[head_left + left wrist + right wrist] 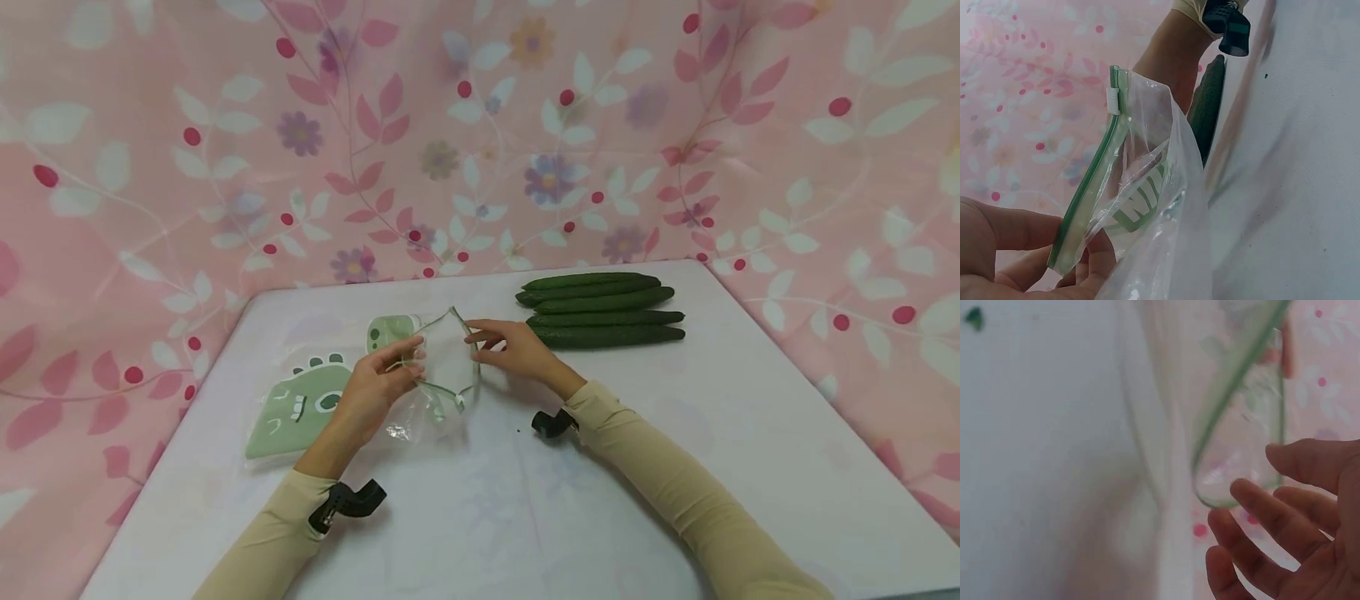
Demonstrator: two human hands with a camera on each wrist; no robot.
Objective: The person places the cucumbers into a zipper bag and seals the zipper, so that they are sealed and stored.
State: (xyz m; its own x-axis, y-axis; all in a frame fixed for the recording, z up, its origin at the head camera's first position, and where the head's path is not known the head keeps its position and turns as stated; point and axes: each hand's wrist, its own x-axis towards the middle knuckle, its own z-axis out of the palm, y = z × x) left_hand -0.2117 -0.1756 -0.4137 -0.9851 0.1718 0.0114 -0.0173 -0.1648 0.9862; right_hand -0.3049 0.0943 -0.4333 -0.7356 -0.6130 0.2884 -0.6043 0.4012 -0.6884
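Observation:
A clear zip bag (431, 429) with a green zip rim is held up over the table, its mouth spread wide. My left hand (371, 387) pinches the rim on the left between thumb and fingers. In the left wrist view a white slider (1113, 101) sits at the far end of the green zip strip (1088, 181), and green print shows through the plastic. My right hand (521, 354) is at the opposite side of the mouth. In the right wrist view its fingers (1279, 515) are spread and relaxed, fingertips right by the green rim.
Several cucumbers (607, 319) lie side by side at the table's back right. Left of the held bag, a flat bag with a green dinosaur print (300, 412) lies on the white tablecloth (600, 517). A smaller green print (386, 332) shows behind my left hand. Pink floral cloth (480, 150) hangs behind.

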